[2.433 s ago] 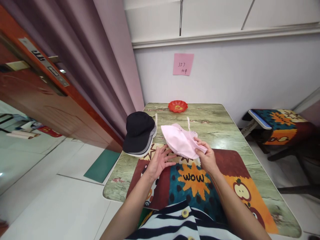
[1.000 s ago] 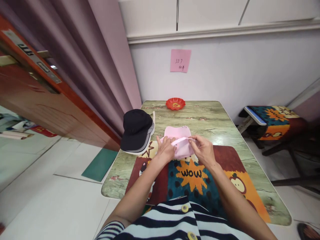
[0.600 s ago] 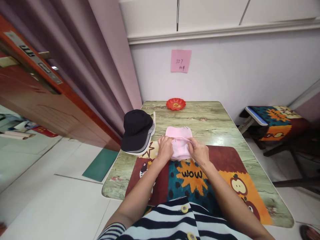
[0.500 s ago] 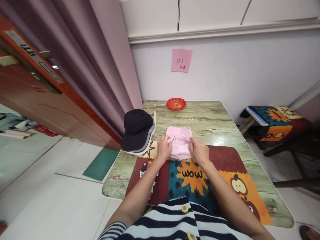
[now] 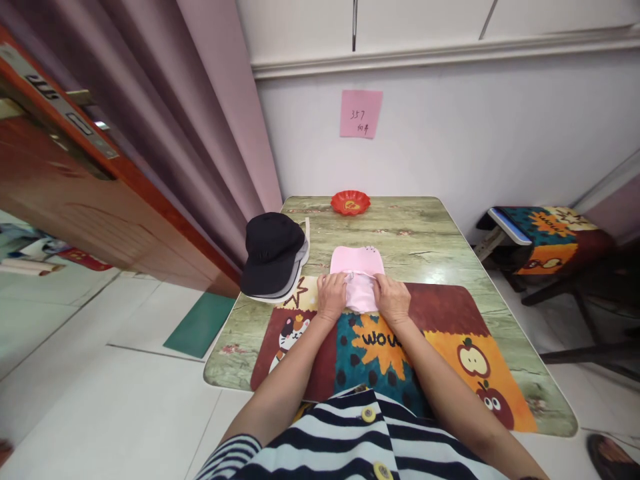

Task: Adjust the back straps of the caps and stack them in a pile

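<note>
A pink baseball cap (image 5: 357,260) lies on the patterned mat (image 5: 445,310), its brim pointing away from me and its crown toward me. My left hand (image 5: 332,295) is closed on the cap's left edge. On the opposite edge, my right hand (image 5: 393,297) grips the cap with curled fingers. The crown fabric between my hands looks folded and pressed flat; the fingertips are partly hidden by the backs of my hands. Left of my left hand, a black cap (image 5: 274,250) sits on top of other caps, whose grey and white brims show beneath it.
A red scalloped dish (image 5: 351,203) stands near the table's far edge by the wall. The wood-patterned table (image 5: 410,233) has a door (image 5: 125,200) and curtain on its left. At right, a stool (image 5: 550,233) has a similar patterned cover. A pink note (image 5: 361,114) hangs on the wall.
Both hands have pressed the cap's back edge down, so the crown is flatter and its strap is less visible. The view has shifted slightly.
</note>
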Action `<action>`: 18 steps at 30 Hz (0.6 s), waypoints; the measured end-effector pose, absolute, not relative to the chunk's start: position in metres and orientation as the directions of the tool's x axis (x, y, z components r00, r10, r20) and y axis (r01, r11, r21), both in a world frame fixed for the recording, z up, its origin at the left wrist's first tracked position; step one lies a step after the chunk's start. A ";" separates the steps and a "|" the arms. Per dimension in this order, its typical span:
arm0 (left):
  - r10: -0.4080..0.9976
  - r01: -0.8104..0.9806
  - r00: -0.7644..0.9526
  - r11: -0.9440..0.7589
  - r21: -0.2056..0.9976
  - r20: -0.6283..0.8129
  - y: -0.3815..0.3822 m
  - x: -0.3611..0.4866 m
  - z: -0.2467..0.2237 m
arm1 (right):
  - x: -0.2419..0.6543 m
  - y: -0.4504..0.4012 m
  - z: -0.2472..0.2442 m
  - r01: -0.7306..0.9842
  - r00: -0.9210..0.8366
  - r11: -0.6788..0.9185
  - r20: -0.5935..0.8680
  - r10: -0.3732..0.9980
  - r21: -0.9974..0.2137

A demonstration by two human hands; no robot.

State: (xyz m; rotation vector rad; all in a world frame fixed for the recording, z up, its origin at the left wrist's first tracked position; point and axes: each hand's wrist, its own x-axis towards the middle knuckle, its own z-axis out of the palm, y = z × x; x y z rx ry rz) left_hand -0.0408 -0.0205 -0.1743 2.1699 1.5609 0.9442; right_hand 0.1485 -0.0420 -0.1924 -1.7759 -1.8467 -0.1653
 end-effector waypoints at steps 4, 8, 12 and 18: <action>0.937 0.649 0.158 -0.337 0.683 0.312 -0.022 -0.041 -0.172 | 0.152 -0.041 -0.197 0.934 0.053 0.130 0.493 0.869 -0.331; 0.933 0.596 0.115 -0.338 0.728 0.340 -0.026 -0.041 -0.172 | 0.158 -0.042 -0.199 0.867 0.188 0.104 0.513 0.837 -0.488; 0.907 0.604 0.077 -0.372 0.705 0.413 -0.028 -0.046 -0.177 | 0.166 -0.045 -0.199 0.759 0.342 0.076 0.494 0.799 -0.647; 0.878 0.591 -0.006 -0.383 0.710 0.478 -0.027 -0.050 -0.180 | 0.167 -0.047 -0.196 0.688 0.399 0.101 0.490 0.775 -0.719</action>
